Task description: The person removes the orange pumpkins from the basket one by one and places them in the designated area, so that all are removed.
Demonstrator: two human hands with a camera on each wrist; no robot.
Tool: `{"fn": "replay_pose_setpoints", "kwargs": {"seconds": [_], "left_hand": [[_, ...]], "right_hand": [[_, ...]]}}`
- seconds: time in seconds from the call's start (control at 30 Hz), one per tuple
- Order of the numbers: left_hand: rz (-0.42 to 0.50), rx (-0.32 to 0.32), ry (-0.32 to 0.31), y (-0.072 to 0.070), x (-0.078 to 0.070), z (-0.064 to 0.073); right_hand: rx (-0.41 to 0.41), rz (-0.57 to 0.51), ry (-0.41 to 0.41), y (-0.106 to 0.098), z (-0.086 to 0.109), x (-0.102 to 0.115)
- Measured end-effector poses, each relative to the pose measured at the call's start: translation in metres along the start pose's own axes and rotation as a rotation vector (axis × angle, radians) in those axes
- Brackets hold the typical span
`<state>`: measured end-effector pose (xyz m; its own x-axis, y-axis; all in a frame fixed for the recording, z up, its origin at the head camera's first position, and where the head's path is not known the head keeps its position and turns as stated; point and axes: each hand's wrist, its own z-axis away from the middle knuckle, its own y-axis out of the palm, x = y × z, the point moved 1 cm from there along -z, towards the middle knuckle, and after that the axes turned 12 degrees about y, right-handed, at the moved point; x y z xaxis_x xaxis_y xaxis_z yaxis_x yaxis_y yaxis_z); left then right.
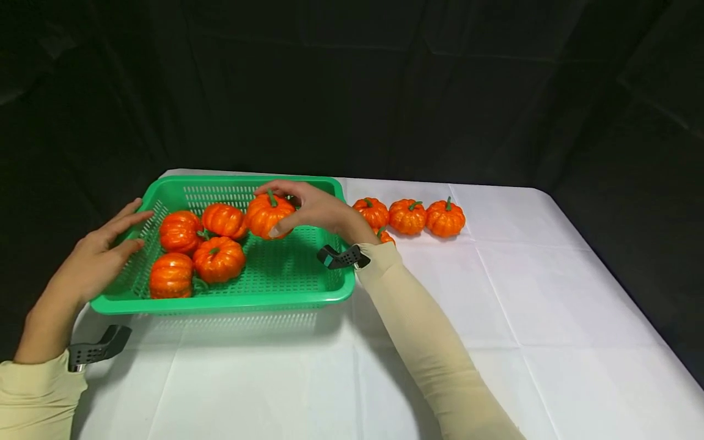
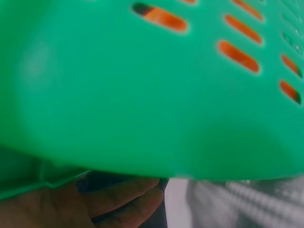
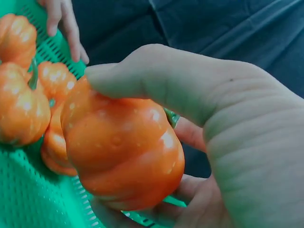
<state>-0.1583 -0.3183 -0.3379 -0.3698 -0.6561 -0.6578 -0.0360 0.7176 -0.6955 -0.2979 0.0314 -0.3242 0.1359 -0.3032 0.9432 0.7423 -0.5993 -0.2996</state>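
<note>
My right hand point(image 1: 316, 211) holds a small orange pumpkin point(image 1: 266, 215) with a green stem, over the middle of a green plastic basket point(image 1: 220, 299). In the right wrist view the thumb lies across the pumpkin point(image 3: 123, 152), with the other fingers around its far side. Several like pumpkins point(image 1: 219, 260) sit in the left half of the basket. At the basket's left end is my left hand point(image 1: 93, 260), its fingers extended along the rim. The left wrist view has the basket's slotted wall point(image 2: 142, 104) up close, with fingers point(image 2: 128, 199) beside it.
Beyond the basket's right side a row of pumpkins point(image 1: 407, 217) stands on the white tablecloth point(image 1: 440, 293). One more pumpkin point(image 1: 387, 238) is partly hidden behind the right wrist. A black cloth point(image 1: 357, 91) hangs behind the table.
</note>
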Motion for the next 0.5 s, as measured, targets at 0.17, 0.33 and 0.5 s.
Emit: {"fn": "replay_pose_setpoints", "kwargs": {"seconds": [0.17, 0.33, 0.5], "left_hand": [[-0.007, -0.002, -0.002, 0.002, 0.001, -0.002], [-0.022, 0.002, -0.02, 0.004, 0.0, -0.003], [-0.04, -0.001, -0.034, 0.004, 0.001, -0.001]], "right_hand": [[-0.021, -0.042, -0.048, 0.001, 0.008, 0.0], [-0.05, -0.096, -0.091, 0.004, 0.016, -0.001], [-0.041, -0.125, -0.123, 0.009, 0.025, 0.001]]}}
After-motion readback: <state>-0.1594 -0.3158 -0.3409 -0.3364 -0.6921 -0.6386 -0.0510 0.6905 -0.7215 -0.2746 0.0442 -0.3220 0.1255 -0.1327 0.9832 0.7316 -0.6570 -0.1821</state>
